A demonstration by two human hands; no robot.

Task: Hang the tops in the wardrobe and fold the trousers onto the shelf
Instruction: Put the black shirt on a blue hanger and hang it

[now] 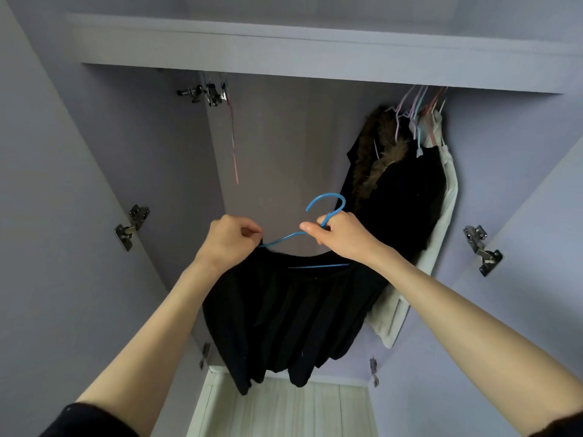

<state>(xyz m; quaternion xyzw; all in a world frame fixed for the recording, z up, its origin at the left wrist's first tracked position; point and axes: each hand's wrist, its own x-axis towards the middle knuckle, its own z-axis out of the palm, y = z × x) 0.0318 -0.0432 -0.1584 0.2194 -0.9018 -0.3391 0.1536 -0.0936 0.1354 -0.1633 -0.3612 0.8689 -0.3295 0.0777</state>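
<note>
Home bedroom: wardrobe [315, 48], hung clothes [400, 197]

The rail that carries the hanging clothes is hidden behind the wardrobe's top panel [315, 64], so the hooks of the pastel hangers [416, 102] vanish upward out of sight. The right end of the blue hanger [328, 203] is covered by the right hand [340, 234] and the black top [284, 316]. The dark coat [397, 197] hides most of the pale garment [441, 234] behind it. Both forearms are cut off at the lower edge.
</note>
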